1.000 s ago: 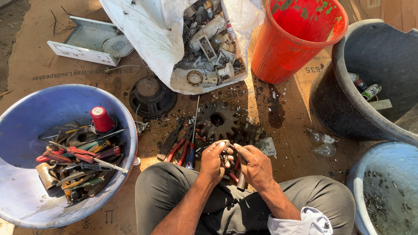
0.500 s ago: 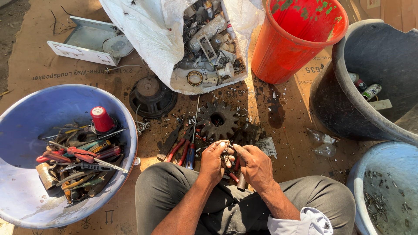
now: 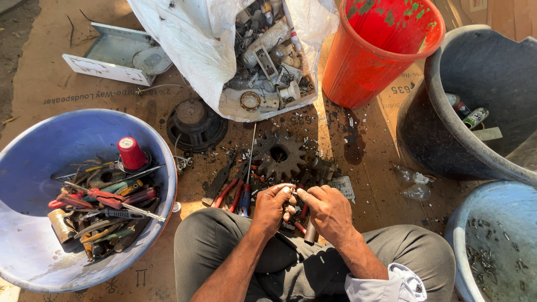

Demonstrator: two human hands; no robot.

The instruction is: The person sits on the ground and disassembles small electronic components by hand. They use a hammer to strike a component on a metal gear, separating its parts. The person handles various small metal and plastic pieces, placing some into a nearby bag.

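Note:
I sit on cardboard with both hands together between my knees. My left hand (image 3: 272,207) and my right hand (image 3: 329,211) close around a small metal part (image 3: 291,214) held between them; a short metal cylinder (image 3: 310,232) sticks down under the right hand. What exactly the part is stays hidden by my fingers. Just beyond my hands lie a dark toothed gear (image 3: 278,154), red-handled pliers (image 3: 228,190) and a screwdriver (image 3: 246,184).
A blue basin (image 3: 33,168) of hand tools with a red cap sits left. A white sack (image 3: 201,61) of scrap parts, a round speaker (image 3: 196,124), an orange bucket (image 3: 380,50), a dark tub (image 3: 425,128) and a pale blue tub (image 3: 475,223) surround me.
My fingers have shifted slightly on the small part; both hands stay in the same place between my knees.

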